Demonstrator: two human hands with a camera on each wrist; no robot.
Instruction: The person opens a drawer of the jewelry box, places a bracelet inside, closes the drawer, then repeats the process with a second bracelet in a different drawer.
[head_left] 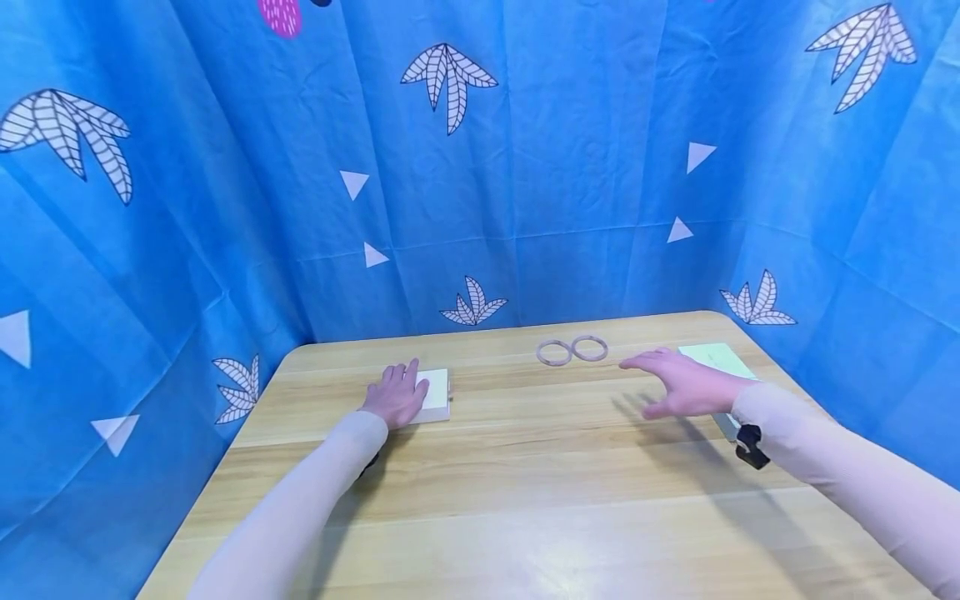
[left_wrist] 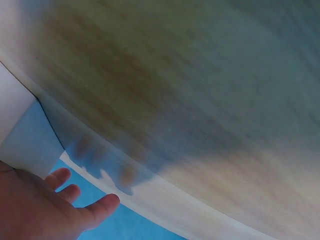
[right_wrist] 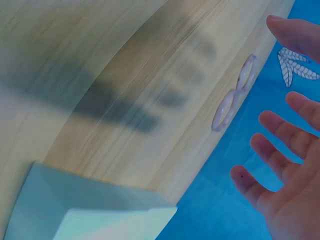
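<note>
My left hand (head_left: 397,393) lies flat with straight fingers on a white square pad (head_left: 437,392) at the table's left middle; the left wrist view shows the same hand (left_wrist: 47,205) open beside the white pad (left_wrist: 12,107). My right hand (head_left: 678,385) hovers open above the table, fingers spread, just right of two pale rings (head_left: 572,351) that lie side by side near the far edge. In the right wrist view those rings (right_wrist: 234,100) lie beyond the spread fingers (right_wrist: 280,150). A pale green pad (head_left: 716,360) sits behind the right hand.
The wooden table (head_left: 525,500) has rounded far corners and is enclosed by a blue curtain (head_left: 480,167) with leaf prints on three sides. A black wrist-camera strap (head_left: 750,446) shows on my right sleeve. The pale green pad (right_wrist: 95,210) fills the right wrist view's lower left.
</note>
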